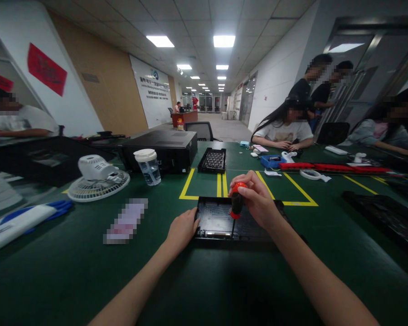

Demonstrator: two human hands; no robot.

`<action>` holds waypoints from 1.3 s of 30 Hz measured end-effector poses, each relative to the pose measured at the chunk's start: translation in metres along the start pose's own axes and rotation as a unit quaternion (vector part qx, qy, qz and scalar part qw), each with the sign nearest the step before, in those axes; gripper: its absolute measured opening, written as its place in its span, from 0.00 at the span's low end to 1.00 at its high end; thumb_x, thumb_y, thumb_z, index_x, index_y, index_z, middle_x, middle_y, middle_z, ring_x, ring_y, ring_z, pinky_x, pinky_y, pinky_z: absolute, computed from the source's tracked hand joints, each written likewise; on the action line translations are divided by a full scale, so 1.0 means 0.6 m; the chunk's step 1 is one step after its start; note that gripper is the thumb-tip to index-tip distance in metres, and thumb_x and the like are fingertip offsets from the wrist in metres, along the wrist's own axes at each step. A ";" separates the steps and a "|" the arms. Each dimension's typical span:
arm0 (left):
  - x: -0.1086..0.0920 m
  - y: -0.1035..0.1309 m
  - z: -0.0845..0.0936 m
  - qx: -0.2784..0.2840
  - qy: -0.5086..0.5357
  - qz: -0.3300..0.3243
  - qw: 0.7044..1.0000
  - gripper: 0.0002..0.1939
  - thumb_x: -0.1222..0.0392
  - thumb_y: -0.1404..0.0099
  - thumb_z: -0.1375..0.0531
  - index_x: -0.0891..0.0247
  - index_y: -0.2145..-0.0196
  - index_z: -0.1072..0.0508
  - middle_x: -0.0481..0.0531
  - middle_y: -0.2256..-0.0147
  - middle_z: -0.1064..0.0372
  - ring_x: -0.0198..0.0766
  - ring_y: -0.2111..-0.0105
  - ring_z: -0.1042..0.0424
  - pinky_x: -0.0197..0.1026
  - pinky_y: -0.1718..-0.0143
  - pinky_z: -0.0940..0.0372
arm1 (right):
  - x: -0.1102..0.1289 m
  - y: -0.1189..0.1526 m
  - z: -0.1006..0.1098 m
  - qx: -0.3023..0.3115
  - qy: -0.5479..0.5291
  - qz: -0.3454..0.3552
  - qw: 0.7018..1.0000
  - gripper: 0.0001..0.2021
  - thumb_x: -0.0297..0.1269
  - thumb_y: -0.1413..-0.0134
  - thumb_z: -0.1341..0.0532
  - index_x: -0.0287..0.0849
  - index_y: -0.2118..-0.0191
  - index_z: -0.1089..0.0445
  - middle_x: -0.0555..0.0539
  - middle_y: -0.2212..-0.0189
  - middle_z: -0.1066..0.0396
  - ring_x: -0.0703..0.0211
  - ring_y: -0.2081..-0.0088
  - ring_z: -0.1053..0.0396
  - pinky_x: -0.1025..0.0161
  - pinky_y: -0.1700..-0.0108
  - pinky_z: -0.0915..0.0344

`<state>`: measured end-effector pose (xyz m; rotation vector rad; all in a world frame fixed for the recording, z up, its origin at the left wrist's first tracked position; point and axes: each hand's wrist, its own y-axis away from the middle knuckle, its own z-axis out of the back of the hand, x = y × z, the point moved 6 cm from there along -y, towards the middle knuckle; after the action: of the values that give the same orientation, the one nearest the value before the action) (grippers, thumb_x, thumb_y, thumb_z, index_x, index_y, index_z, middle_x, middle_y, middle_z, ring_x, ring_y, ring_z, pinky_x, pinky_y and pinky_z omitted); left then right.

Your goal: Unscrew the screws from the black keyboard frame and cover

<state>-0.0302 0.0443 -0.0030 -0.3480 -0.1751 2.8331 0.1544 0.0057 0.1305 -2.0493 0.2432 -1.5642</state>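
Observation:
A shallow black plastic housing (213, 217) lies on the green table in front of me, its raised rim facing up. My left hand (182, 229) is closed on the housing's left edge, with the fingers at the rim. In my right hand (260, 202) is a screwdriver (237, 204) with a red and black handle, gripped from above. Its thin shaft points down, almost upright, and the tip is inside the housing near the front rim. I cannot make out a screw under the tip. My right hand and forearm hide part of the housing's right side.
A black tray of small round parts (212, 160) stands behind the housing. To the left are a lidded plastic cup (148, 167), a white fan (98, 179) and a large black case (163, 149). At right lies another black panel (382, 219). People sit across the table.

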 end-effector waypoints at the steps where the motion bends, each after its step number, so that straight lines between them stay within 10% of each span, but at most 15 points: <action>1: 0.000 0.000 0.000 0.001 0.000 0.001 1.000 0.22 0.55 0.36 0.52 0.62 0.46 0.41 0.58 0.53 0.34 0.41 0.55 0.33 0.40 0.56 0.39 | 0.000 0.000 0.000 -0.001 0.000 0.001 1.000 0.04 0.31 0.51 0.41 0.43 0.70 0.39 0.50 0.68 0.37 0.62 0.68 0.37 0.62 0.65 0.39; 39: 0.002 -0.001 -0.001 -0.008 0.009 -0.010 1.000 0.22 0.55 0.36 0.52 0.62 0.46 0.41 0.57 0.52 0.35 0.41 0.55 0.33 0.40 0.56 0.39 | 0.006 0.003 0.004 -0.033 0.011 0.027 0.999 0.10 0.29 0.55 0.37 0.42 0.72 0.42 0.52 0.71 0.38 0.64 0.71 0.37 0.64 0.69 0.40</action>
<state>-0.0309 0.0451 -0.0040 -0.3736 -0.1957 2.8088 0.1578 0.0033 0.1322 -2.0596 0.3588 -1.5661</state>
